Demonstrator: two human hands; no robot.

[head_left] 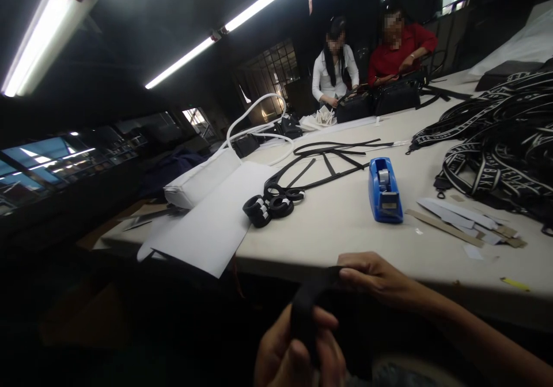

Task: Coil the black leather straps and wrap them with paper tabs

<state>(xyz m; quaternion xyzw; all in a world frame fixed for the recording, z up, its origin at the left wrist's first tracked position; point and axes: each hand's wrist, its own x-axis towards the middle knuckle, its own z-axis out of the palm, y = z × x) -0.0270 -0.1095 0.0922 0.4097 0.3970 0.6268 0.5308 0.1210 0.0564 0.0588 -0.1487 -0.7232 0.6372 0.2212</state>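
A black strap (307,303) stretches between my two hands, in front of the table's near edge. My left hand (298,349) is closed around its lower part, with the thumb and fingers wrapped on it. My right hand (374,277) pinches the strap's other end between thumb and fingers, close to the table edge. Beyond them on the table lie several small black strap rolls (276,203) with white bands. A blue tape dispenser (386,191) stands farther back, above my right hand in the view.
Flat paper or card strips (464,220) lie to the right, near a large pile of black lettered straps (505,133). White sheets (216,214) overhang the table's (328,226) left edge. Two people (336,67) handle black bags (354,107) at the far side.
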